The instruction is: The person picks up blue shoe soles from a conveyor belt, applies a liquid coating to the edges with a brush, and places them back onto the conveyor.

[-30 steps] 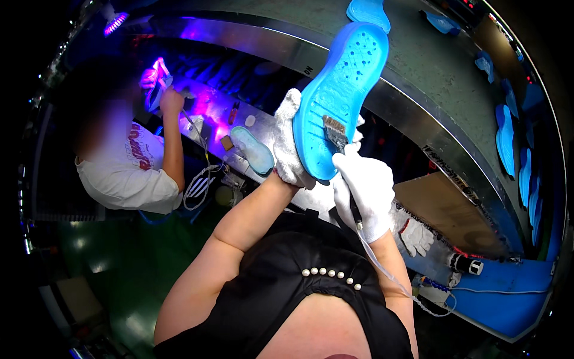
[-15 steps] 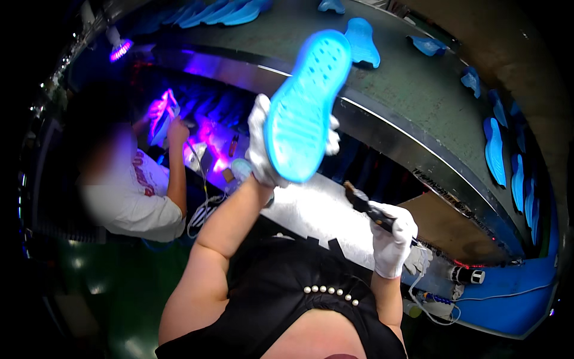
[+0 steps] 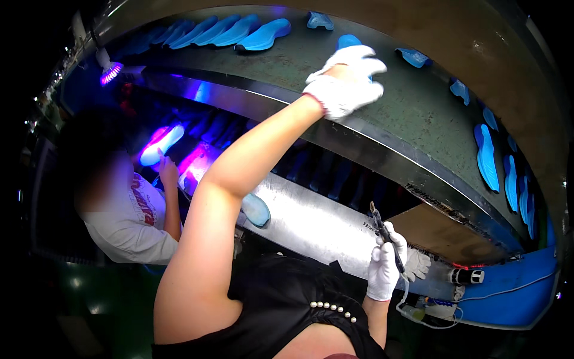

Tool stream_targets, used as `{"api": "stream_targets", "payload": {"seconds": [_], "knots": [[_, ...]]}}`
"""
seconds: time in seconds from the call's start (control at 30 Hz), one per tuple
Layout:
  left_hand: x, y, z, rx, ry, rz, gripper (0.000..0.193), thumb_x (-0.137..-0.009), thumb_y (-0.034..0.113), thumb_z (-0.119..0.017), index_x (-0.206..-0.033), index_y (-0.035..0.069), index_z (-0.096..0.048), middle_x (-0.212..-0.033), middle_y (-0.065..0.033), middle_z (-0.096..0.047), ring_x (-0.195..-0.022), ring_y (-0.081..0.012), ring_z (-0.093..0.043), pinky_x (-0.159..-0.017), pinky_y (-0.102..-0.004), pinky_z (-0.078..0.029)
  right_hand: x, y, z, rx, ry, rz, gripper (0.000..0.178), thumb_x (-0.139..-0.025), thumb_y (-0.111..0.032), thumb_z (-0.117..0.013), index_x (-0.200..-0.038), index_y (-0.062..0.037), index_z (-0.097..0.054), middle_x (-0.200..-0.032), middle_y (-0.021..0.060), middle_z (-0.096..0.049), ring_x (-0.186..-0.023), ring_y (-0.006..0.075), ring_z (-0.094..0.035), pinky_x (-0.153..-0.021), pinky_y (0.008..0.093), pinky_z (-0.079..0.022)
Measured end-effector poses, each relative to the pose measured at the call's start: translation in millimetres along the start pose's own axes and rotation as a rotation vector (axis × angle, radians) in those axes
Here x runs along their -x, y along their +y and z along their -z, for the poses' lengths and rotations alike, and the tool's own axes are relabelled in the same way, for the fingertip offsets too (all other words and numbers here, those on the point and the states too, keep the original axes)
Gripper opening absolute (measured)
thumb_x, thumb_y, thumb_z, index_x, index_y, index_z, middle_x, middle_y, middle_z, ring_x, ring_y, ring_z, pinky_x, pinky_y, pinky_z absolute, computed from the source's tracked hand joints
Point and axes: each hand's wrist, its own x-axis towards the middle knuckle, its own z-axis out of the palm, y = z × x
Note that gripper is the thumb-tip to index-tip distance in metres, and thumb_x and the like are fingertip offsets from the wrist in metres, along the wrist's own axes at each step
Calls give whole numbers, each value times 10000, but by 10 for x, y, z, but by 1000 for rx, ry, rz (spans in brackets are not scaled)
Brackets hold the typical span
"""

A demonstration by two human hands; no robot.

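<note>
My left hand [image 3: 345,84], in a white glove, reaches over the raised green-grey belt. Its fingers are apart above a blue shoe sole [image 3: 348,41]. The hand covers most of that sole, and I cannot tell whether they touch. Low at the right, my white-gloved right hand [image 3: 385,269] is closed round a slim black corded tool [image 3: 382,230] with a brownish tip pointing up. Another blue sole [image 3: 266,36] lies on the belt left of my left hand, at the near end of a row of soles [image 3: 215,30].
The belt's metal edge [image 3: 394,140] runs above a steel worktop [image 3: 305,215]. A pale blue sole [image 3: 256,210] lies on the worktop. A spare glove [image 3: 417,264] rests near my right hand. At left, a person [image 3: 128,203] holds a sole [image 3: 162,145] under purple light. More soles [image 3: 487,158] lie along the belt's right.
The blue sole has left my left hand, which has moved up and right over the belt. A sole now shows at the row's end. My right hand has tilted the tool more upright.
</note>
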Motion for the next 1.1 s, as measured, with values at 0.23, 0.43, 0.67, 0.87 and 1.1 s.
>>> {"api": "stream_targets", "payload": {"seconds": [0.23, 0.43, 0.67, 0.87, 1.1], "knots": [[-93, -475, -397, -240, -285, 15, 410, -905, 90, -407, -1308, 101, -478, -1348, -143, -490, -1257, -338, -477, -1027, -493, -421, 185, 3, -17, -49, 115, -88, 256, -938, -117, -623, -1171, -52, -539, -1098, 68, -584, -811, 68, -536, -593, 167, -443], [363, -837, 311, -242, -96, -215, 395, -868, 73, -532, -1262, 43, -544, -1288, -189, -553, -1243, -358, -492, -1085, -459, -364, 148, 176, 66, -246, 348, -120, 346, -975, -327, -568, -1198, -63, -548, -1018, 20, -558, -769, 62, -485, -556, 156, -417], [726, -2062, 760, -245, 421, 288, 407, -869, 182, -607, -1254, 61, -558, -1312, -186, -516, -1240, -368, -461, -1066, -440, -362, 66, 284, -27, -202, 329, -152, 311, -970, -226, -585, -1226, -59, -527, -1059, 17, -592, -831, 70, -560, -589, 155, -461], [1058, -3215, 824, -572, -130, 655, 415, -915, 144, -473, -1326, 97, -508, -1467, -150, -386, -1334, -373, -376, -1061, -462, -371, 54, 364, -139, -72, 311, -186, 290, -934, -174, -645, -1157, -27, -532, -879, 54, -572, -682, 73, -528, -546, 174, -429], [558, -3009, 889, -424, 108, 1272, 383, -948, 259, -450, -1257, 73, -579, -1379, -164, -513, -1211, -407, -535, -936, -512, -485, 31, 460, -321, 182, 329, -79, 272, -927, -101, -635, -1149, 20, -536, -939, 108, -620, -756, 111, -608, -579, 216, -512]]}}
